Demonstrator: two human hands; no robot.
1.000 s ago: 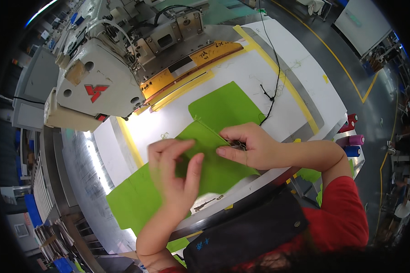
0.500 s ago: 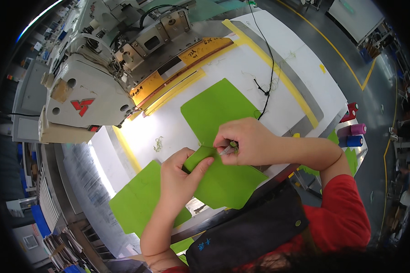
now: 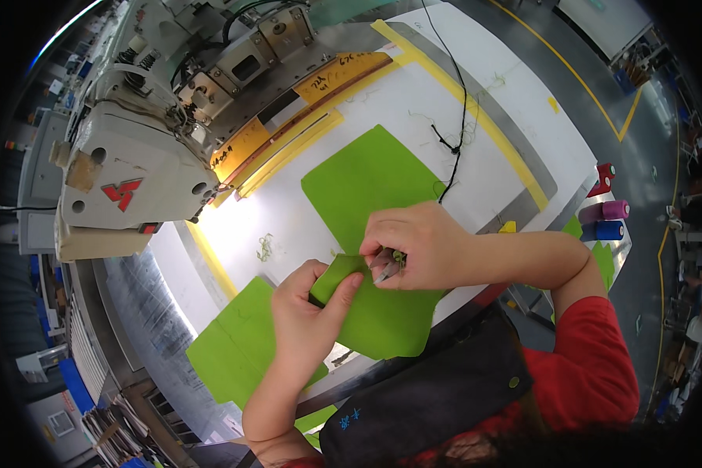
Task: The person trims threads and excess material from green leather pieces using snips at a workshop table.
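My left hand [image 3: 303, 321] pinches a green fabric piece [image 3: 386, 324], with the thumb on top and the fingers beneath a folded edge. Close by, my right hand [image 3: 425, 243] is closed round small metal thread snips [image 3: 387, 270], whose blades sit at the fabric's edge. A bit of green thread shows in the curled right fingers. Beyond my hands, a second green fabric piece [image 3: 373, 178] lies flat on the white work surface [image 3: 277, 207]. Another green piece [image 3: 238, 335] lies to the left, partly hidden behind my left forearm.
A sewing machine head [image 3: 132, 171] stands at the left, beside a yellow-taped clamp bar [image 3: 304, 109]. A black cord [image 3: 465, 101] crosses the table's right part. Loose thread [image 3: 265, 247] lies near the lamp glare. Coloured thread spools [image 3: 604, 210] stand at the right edge.
The snips have tilted and show more of their blades. The held fabric's lower right corner has drawn in leftward. The view has shifted slightly.
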